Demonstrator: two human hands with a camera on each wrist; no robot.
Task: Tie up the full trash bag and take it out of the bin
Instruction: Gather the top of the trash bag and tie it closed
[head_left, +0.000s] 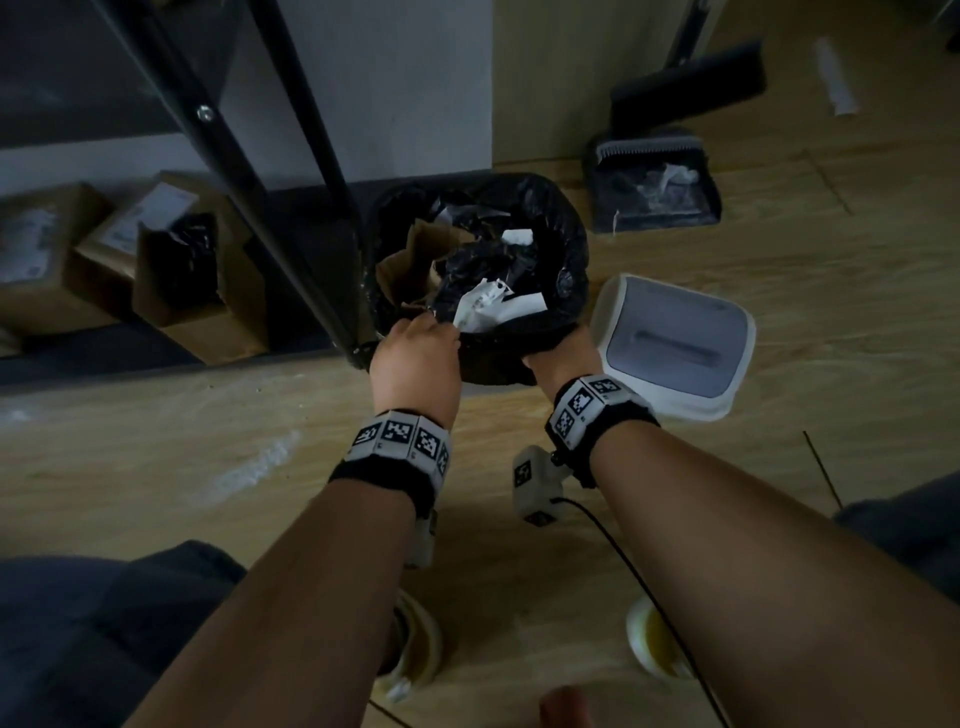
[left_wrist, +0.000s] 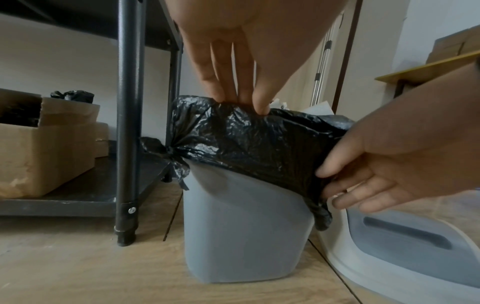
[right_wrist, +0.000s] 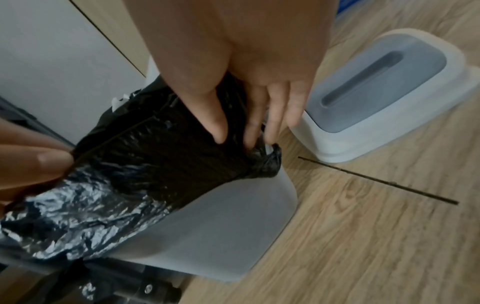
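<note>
At the bin on the floor, both hands, left hand and right hand, are pinching the trash bag cuff, still folded over the rim, untied and unlifted.

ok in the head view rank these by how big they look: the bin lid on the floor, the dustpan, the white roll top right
1. bin lid, largest, though it lies nearer the camera
2. dustpan, a bit smaller in the frame, and farther off, so real size against the lid is unsure
3. white roll, clearly smallest
</note>
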